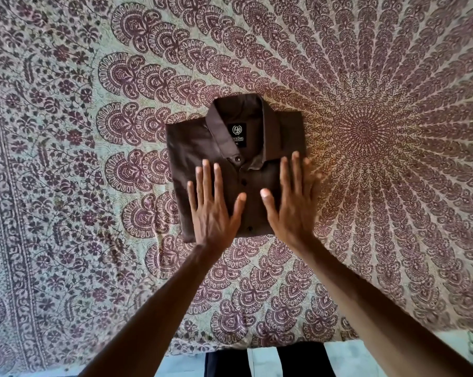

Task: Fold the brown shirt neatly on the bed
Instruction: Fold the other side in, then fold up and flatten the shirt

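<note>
- Bed fills nearly the whole view, seen from above. It is draped in a cream and maroon paisley print, with a round mandala pattern fanning out from the right.
- 2 bare forearms reach up from the bottom of the view, the left forearm and the right forearm, converging toward the middle.
- Brown shirt lies at the middle of the bed, folded into a compact rectangle, front side up, collar at the far end. Its edges look straight and its surface mostly smooth.
- Left hand lies flat on the near left part of the shirt, palm down, fingers straight and slightly spread, gripping nothing.
- Right hand lies flat on the near right part of the shirt, palm down, fingers straight and holding nothing. Its outer fingers reach past the shirt's right edge and look slightly blurred.
- 2 thumbs point toward each other across the button placket, near but apart.
- Pale floor and dark trouser legs show in a narrow strip below the bed's near edge.
- Collar sits folded down and open at the shirt's far end.
- Black label with a pale round emblem sits inside the collar; its lettering is too small to read fully.
- 3 dark buttons run down the placket: the top button, the middle button and the lowest button.
</note>
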Demonstrator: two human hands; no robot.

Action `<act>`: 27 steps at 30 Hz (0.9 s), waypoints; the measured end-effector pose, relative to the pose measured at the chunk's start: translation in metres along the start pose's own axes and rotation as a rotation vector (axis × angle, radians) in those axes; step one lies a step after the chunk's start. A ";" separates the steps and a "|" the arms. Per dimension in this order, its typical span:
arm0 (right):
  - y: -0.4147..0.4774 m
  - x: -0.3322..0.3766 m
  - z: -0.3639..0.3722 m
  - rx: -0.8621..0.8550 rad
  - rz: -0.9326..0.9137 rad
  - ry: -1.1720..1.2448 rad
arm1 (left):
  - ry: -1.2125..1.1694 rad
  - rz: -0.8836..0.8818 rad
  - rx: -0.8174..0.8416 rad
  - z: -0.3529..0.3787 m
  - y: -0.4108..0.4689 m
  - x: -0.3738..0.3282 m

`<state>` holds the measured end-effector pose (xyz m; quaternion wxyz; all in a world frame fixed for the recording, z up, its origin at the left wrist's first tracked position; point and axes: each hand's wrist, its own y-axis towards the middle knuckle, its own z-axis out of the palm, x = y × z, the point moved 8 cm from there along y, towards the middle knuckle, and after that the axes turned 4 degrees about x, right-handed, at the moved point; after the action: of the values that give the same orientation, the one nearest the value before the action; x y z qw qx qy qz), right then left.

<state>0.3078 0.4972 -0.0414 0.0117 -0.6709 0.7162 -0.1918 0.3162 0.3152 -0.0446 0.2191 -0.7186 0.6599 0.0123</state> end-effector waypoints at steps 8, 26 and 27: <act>0.002 -0.002 0.021 0.053 0.007 -0.048 | -0.009 -0.032 -0.035 0.009 -0.002 0.007; 0.044 -0.039 -0.015 0.130 0.395 0.724 | -0.740 -0.466 0.142 -0.030 0.026 0.073; 0.037 -0.033 -0.017 0.096 0.364 0.760 | -0.747 -0.409 0.132 -0.035 0.022 0.073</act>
<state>0.2709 0.5340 -0.0446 -0.1883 -0.4137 0.7668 -0.4533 0.2947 0.2338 -0.0418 0.4864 -0.7653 0.3785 0.1858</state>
